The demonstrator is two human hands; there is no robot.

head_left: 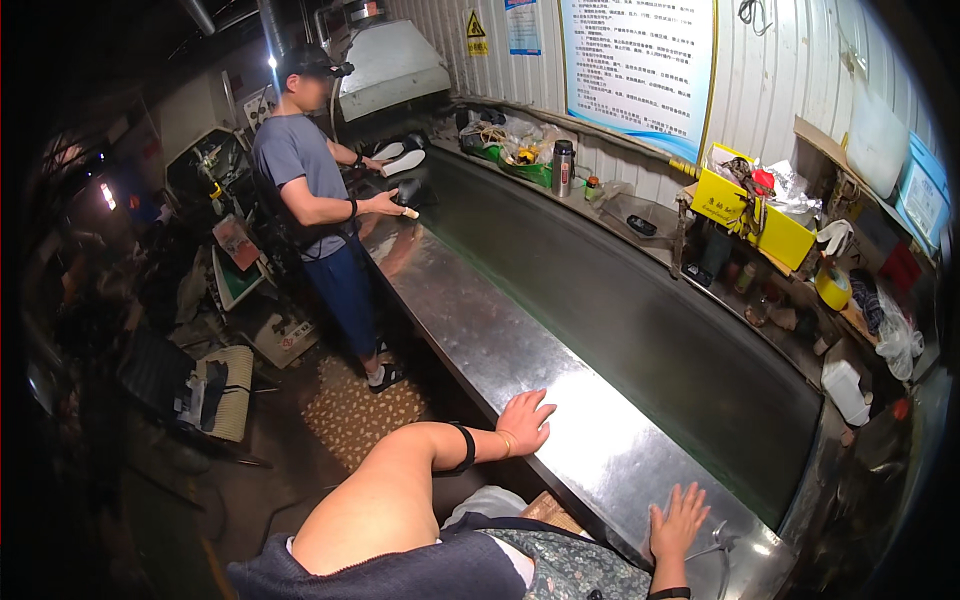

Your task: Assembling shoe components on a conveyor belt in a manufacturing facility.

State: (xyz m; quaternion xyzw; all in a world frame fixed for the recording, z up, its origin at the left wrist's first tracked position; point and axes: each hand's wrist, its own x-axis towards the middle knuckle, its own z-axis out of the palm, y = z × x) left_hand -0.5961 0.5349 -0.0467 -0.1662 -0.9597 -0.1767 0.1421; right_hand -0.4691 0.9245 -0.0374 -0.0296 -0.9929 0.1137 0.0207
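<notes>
My left hand (525,424) rests on the near edge of a shiny metal tabletop (560,390), fingers apart and nothing in them. Closer to the table's end, my right hand (679,520) lies with its fingers spread on the same metal surface, also holding nothing. A black band circles each wrist or forearm. Beyond the metal strip runs a long dark conveyor belt (640,330). No object lies beneath or right beside either hand, apart from a thin bent wire or rod (715,548) near my right hand.
A co-worker (312,170) stands up the line, hands near dark and white shoe-like pieces (402,160). A thermos (563,167), a yellow box (755,215) and a tape roll (832,286) line the wall side. A chair (225,395) with a cream cushion stands left.
</notes>
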